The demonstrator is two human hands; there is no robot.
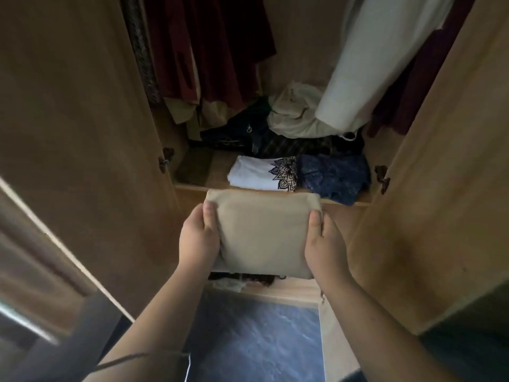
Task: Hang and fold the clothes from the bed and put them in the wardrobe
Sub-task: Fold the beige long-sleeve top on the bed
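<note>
Both hands hold a folded beige garment [261, 232] in front of the open wardrobe [303, 37]. The left hand [199, 238] grips its left edge and the right hand [325, 244] grips its right edge, each with the thumb on top and the fingers curled underneath. The garment is in the air just before the shelf [198, 166], its far edge near the shelf's front lip.

On the shelf a folded white shirt [253, 172] with a dark round print lies touching a folded blue garment [333, 175] to its right. Behind them is a pile of dark clothes [248, 133] and a crumpled cream cloth [294, 111]. Red garments [209, 51] hang at the left and a white garment [380, 59] at the right. Below the beige garment something dark shows, perhaps more clothes on a lower shelf. Both doors stand open, the left door [68, 133] and the right door [440, 188]. The floor [256, 334] is dark.
</note>
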